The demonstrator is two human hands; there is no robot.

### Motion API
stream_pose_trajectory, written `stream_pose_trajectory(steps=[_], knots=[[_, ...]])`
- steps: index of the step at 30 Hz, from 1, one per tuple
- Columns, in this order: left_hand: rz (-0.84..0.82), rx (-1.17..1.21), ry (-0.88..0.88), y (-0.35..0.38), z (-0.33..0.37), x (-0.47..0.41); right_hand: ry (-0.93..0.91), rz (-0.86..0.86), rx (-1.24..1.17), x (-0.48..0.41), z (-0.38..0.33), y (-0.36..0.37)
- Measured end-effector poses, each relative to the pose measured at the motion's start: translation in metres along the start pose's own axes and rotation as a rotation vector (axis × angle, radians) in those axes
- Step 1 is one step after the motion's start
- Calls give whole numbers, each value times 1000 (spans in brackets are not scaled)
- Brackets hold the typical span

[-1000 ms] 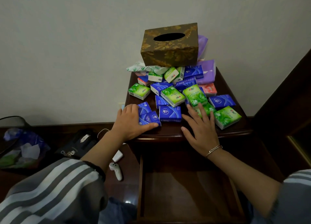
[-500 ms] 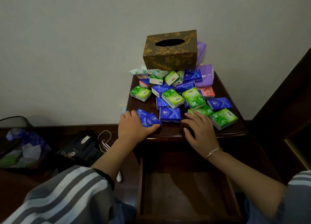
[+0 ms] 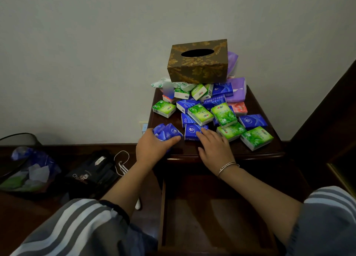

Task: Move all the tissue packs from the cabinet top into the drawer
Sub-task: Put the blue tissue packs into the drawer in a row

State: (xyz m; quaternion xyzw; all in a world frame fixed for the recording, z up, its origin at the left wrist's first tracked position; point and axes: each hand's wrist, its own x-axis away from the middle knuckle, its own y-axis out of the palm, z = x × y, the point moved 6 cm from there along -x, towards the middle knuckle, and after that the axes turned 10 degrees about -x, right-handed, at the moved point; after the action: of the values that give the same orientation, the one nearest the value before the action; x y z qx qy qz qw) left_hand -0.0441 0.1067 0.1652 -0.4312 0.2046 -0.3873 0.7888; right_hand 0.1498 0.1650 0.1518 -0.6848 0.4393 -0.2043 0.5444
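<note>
Several small tissue packs, blue, green and pink, lie heaped on the dark wooden cabinet top (image 3: 265, 151). My left hand (image 3: 152, 150) is closed around blue tissue packs (image 3: 166, 133) at the front left corner. My right hand (image 3: 215, 148) lies flat on the cabinet top, its fingertips touching another blue pack (image 3: 191, 133), fingers apart and not gripping. Below the cabinet edge the drawer (image 3: 215, 219) stands pulled out, its dark inside showing no packs.
A gold-patterned tissue box (image 3: 198, 67) sits atop the pile at the back against the wall, with purple packs (image 3: 237, 90) beside it. Left of the cabinet stand a black bag (image 3: 92, 173), a white cable (image 3: 121, 161) and a bin with rubbish (image 3: 25, 171).
My left hand has tightened around the blue packs at the front left corner. My right hand has slid left from the green packs to the blue pack. The view has tilted up.
</note>
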Motion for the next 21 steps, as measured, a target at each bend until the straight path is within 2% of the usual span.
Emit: stream_pose_trajectory(steps=[2, 4, 7, 9, 10, 12, 14, 17, 21], knots=[[-107, 296, -116, -1, -3, 1, 8, -15, -19, 0, 2, -4], [-206, 523, -194, -1, -3, 7, 33, 25, -139, 0, -2, -14], [-300, 591, -179, 1, 4, 18, 118, 142, -676, 0, -17, -40], [-335, 553, -114, 2, 12, 27, 269, 14, -1083, -3, -29, -45], [-355, 540, -77, 2, 16, 31, 326, -74, -1156, -4, -34, -46], [-411, 530, -10, 2, 25, 38, 382, -223, -1166, -5, -37, -46], [-515, 559, 33, 1, 31, 45, 403, -281, -1205, -3, -32, -48], [-752, 769, 9, 3, 33, 56, 421, -268, -1317, 2, -21, -58], [-887, 1134, -150, 7, 27, 60, 398, -198, -1377, 8, -9, -69]])
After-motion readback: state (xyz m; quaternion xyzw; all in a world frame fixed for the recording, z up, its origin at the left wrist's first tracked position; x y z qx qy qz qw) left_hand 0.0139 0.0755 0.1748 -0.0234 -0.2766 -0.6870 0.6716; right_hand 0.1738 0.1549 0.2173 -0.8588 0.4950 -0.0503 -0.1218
